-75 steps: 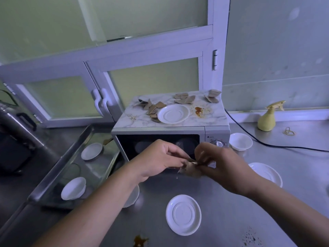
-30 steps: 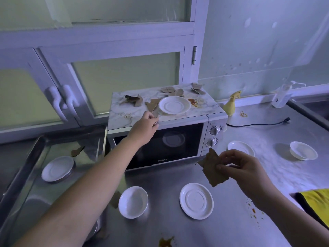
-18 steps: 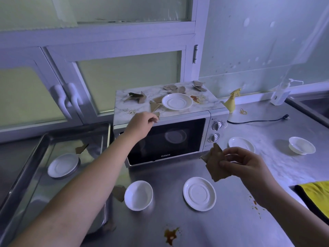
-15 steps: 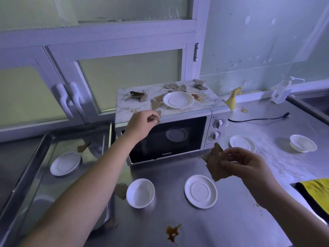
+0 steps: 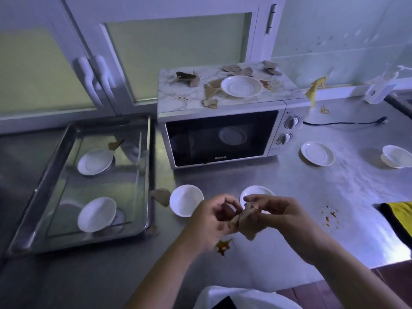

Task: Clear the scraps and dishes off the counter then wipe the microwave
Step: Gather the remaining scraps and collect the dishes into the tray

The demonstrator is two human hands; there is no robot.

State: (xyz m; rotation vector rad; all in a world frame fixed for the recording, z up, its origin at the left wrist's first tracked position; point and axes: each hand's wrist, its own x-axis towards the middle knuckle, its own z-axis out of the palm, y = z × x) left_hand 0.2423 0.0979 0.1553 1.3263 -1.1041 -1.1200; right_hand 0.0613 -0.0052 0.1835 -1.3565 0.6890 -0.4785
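Steel tray (image 5: 149, 175) on our left holds two dishes (image 5: 95, 162). Brown scraps (image 5: 210, 92) litter the microwave (image 5: 223, 139) top around a saucer (image 5: 242, 86). Below, our left hand (image 5: 214, 217) pinches one edge of the bundle (image 5: 248, 227) that our right hand (image 5: 274, 215) grips above the counter (image 5: 289, 186). We judge scrap-gathering is under way; next this handful needs dropping somewhere. Rightmost, a yellow cloth (image 5: 399, 215) waits for wiping.
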